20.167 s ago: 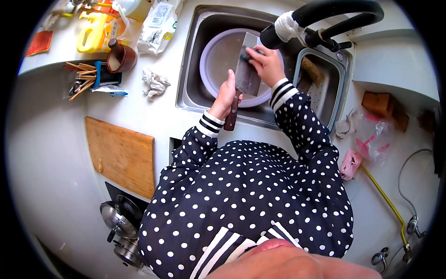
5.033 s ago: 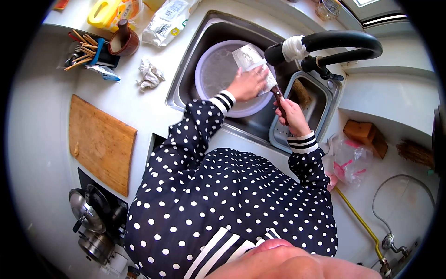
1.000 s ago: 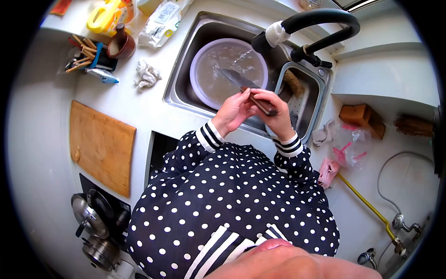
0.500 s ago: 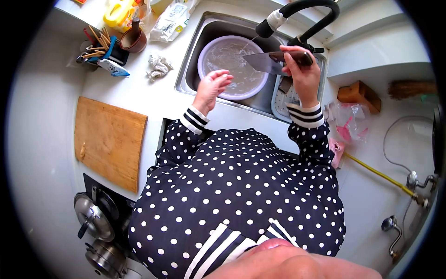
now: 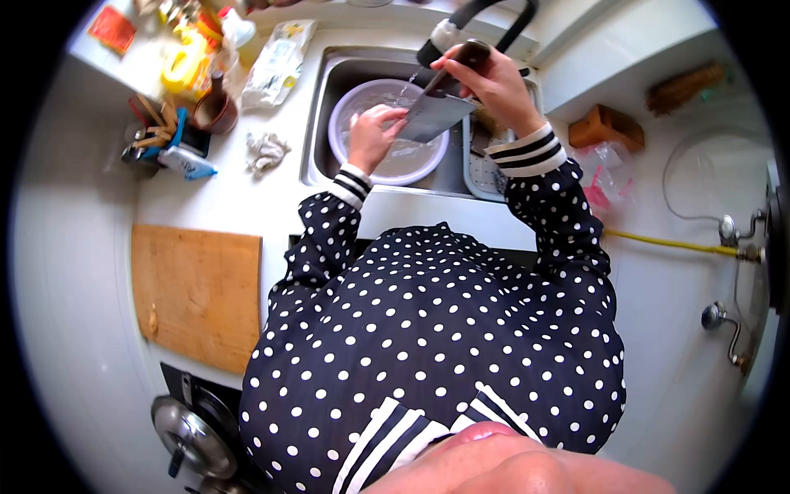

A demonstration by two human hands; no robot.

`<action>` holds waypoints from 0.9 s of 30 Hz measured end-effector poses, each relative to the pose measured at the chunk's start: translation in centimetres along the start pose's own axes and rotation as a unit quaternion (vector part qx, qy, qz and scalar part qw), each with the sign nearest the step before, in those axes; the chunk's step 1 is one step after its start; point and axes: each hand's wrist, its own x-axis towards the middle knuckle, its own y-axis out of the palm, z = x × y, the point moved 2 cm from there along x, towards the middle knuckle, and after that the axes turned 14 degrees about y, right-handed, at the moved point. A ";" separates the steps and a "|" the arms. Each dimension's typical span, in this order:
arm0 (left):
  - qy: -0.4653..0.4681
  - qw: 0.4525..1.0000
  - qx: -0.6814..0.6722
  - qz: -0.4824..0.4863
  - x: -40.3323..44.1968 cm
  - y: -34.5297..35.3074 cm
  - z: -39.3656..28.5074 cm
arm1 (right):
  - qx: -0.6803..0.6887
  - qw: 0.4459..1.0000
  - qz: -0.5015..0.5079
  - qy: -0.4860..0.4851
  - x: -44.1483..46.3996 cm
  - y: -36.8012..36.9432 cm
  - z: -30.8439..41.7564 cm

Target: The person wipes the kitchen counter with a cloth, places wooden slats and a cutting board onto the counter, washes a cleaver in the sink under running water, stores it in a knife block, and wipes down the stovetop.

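Note:
My right hand [image 5: 494, 82] grips the dark wooden handle of a cleaver [image 5: 434, 119], raised over the sink. Its broad grey blade hangs down and to the left, above a lilac basin [image 5: 336, 136] of water. At the blade's left edge, the fingertips of my left hand [image 5: 374, 137] are pressed together and touch the metal. A thin stream of water falls into the basin from the black faucet [image 5: 471, 18], whose spout is wrapped in white cloth. Right of the basin, a small drain tray [image 5: 485, 183] is partly hidden by my right arm.
A wooden board [image 5: 197, 292] lies at the left, above a lidded pan [image 5: 191, 436]. Behind it stand a utensil holder [image 5: 191, 138], a brown mortar [image 5: 216, 114], a crumpled cloth [image 5: 267, 153] and a white packet [image 5: 278, 66]. A wooden block [image 5: 606, 128] and plastic bag [image 5: 605, 177] are right.
Since half a second ago, my right hand has moved up and left with the cleaver, bringing its blade to my left fingertips. Earlier, the cleaver was held lower, with both hands at its handle.

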 end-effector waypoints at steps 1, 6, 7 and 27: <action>0.016 1.000 -0.001 0.005 0.2 -0.1 0.1 | -0.002 1.000 -0.010 -0.002 -0.1 0.0 0.4; 0.103 0.994 0.030 0.010 0.5 -0.2 -0.5 | 0.061 0.998 -0.027 0.011 -0.3 0.0 0.3; 0.118 0.992 0.045 -0.006 0.5 -0.2 -0.7 | 0.098 0.994 -0.047 -0.010 -0.2 0.3 -0.1; 0.172 0.976 0.103 -0.085 0.3 0.1 -2.5 | -0.004 0.989 -0.134 -0.064 -0.7 -0.2 0.2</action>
